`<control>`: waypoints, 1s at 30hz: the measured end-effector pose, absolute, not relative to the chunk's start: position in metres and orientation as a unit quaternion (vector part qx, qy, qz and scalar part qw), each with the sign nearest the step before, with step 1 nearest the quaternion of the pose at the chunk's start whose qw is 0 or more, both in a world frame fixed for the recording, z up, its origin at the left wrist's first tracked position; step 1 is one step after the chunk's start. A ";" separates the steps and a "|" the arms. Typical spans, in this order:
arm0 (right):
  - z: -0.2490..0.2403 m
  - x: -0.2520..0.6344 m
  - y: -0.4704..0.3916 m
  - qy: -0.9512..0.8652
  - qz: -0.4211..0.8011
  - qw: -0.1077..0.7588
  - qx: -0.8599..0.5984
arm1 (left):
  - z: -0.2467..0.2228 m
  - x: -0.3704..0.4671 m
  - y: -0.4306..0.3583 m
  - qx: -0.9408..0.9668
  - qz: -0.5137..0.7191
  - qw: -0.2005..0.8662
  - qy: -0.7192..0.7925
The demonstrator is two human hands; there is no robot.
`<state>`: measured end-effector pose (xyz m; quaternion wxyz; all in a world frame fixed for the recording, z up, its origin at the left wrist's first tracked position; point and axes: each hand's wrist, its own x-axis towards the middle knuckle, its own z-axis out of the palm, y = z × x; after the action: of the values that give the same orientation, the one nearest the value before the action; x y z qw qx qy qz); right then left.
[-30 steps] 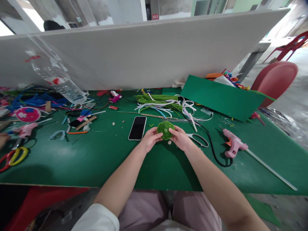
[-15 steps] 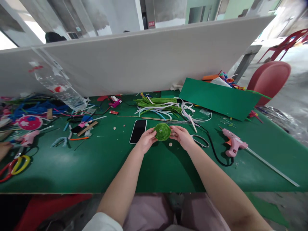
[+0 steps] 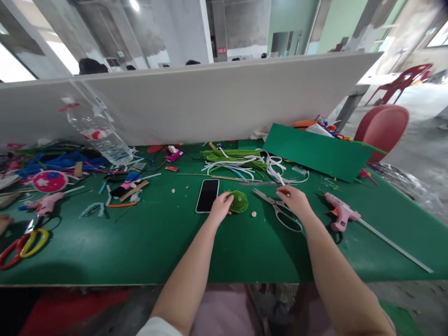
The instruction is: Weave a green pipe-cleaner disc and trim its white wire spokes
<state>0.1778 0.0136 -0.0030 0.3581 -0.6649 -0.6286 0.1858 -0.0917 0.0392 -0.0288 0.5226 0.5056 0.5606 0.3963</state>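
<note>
A round green piece of coiled pipe cleaner (image 3: 239,201) is pinched at its left edge between the thumb and fingers of my left hand (image 3: 221,208), just above the table. My right hand (image 3: 294,200) has its fingers closed on the near end of a pale pipe cleaner (image 3: 281,178); the end itself is hidden by the fingers. Grey-handled scissors (image 3: 280,211) lie below and left of my right hand, blades pointing back left. A phone (image 3: 207,196) with a dark screen lies beside my left hand. A small whitish bit (image 3: 254,214) lies near the green piece.
A bundle of green pipe cleaners (image 3: 234,157) lies behind my hands. At right are a pink glue gun (image 3: 341,212) and a leaning green board (image 3: 315,151). At left are a plastic bottle (image 3: 101,135), red-yellow scissors (image 3: 26,247) and another person's hand (image 3: 4,224).
My right hand has let go of the green piece and moved right to the pale pipe cleaner. My left hand keeps the piece, now tilted. The view has shifted slightly.
</note>
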 end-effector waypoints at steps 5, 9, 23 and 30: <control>-0.017 0.182 -0.017 -0.677 0.131 0.317 -0.651 | -0.031 -0.094 0.035 0.581 0.365 0.440 0.580; -0.022 0.186 -0.040 -0.727 0.098 0.312 -0.604 | -0.028 -0.090 0.029 0.635 0.333 0.371 0.590; -0.023 0.175 -0.058 -0.743 0.153 0.371 -0.536 | -0.025 -0.072 0.022 0.685 0.328 0.205 0.617; -0.027 0.153 -0.068 -0.787 0.111 0.324 -0.513 | -0.015 -0.060 0.028 0.744 0.334 0.109 0.568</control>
<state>0.1525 -0.0676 -0.0268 0.3235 -0.5131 -0.7872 0.1110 -0.0596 0.0277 -0.0148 0.1090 0.7444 0.5679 0.3340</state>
